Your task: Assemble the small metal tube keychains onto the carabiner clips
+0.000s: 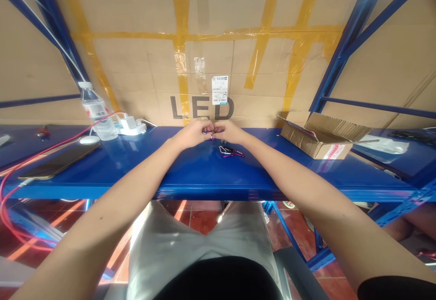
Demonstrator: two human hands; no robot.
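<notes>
My left hand (195, 133) and my right hand (229, 132) meet over the middle of the blue shelf (204, 172), fingertips pinched together. Between the fingers a small shiny piece with a purple part (211, 139) shows. The fingers cover most of it, so its kind cannot be made out. Just below my right hand, several small carabiners (232, 152) lie in a cluster on the shelf; purple, black and silver ones can be seen.
An open cardboard box (323, 138) stands on the right. To the left are a water bottle (98, 113), a white power strip (132, 128), a phone (59, 161) and a red cable (64, 140). A large cardboard sheet (146, 77) closes off the back.
</notes>
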